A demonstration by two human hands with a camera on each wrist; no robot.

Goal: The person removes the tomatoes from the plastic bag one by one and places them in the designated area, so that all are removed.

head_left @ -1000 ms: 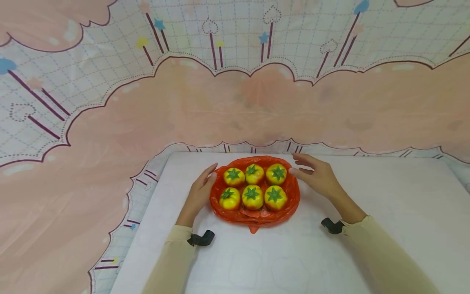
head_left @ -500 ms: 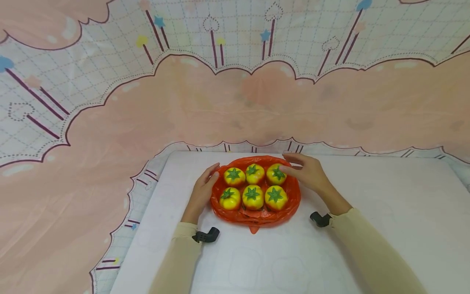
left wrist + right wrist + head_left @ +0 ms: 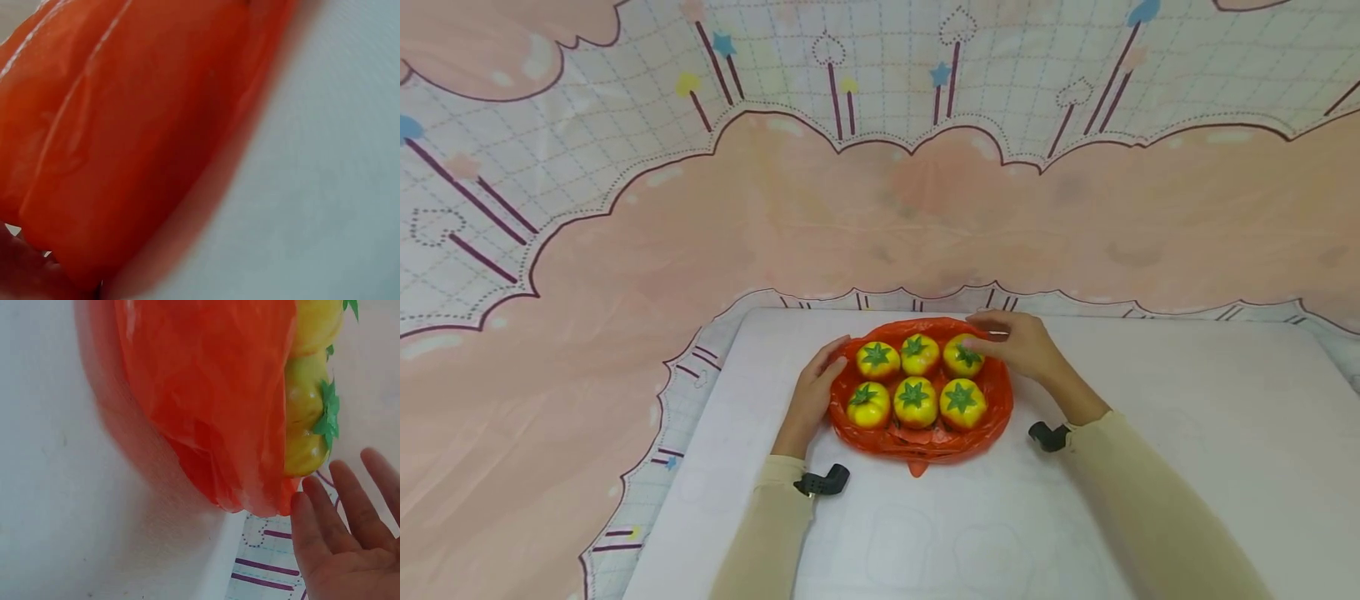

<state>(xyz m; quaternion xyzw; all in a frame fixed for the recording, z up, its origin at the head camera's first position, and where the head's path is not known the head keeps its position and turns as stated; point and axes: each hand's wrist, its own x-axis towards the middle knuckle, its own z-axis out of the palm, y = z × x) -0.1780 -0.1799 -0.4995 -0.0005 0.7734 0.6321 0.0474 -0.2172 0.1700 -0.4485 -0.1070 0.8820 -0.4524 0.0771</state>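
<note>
Several yellow-and-red toy tomatoes with green star-shaped tops sit in two rows inside a red plastic bag, its mouth rolled open on the table. My left hand rests along the bag's left rim, fingers nearly straight. The bag's side fills much of the left wrist view, so the fingers' contact is hard to see there. Over the far right tomato reaches my right hand, thumb across its edge in the head view. The right wrist view shows that hand's fingers spread beside the bag, pinching nothing.
A white table lies under the bag, with bare surface to the right and in front. Behind and to the left hangs a pink-and-white patterned cloth. Each wrist carries a small black camera.
My right hand has moved left, from beside the bag's right rim to over the far right tomato. My left hand has shifted slightly right against the rim. Bag and tomatoes stay put.
</note>
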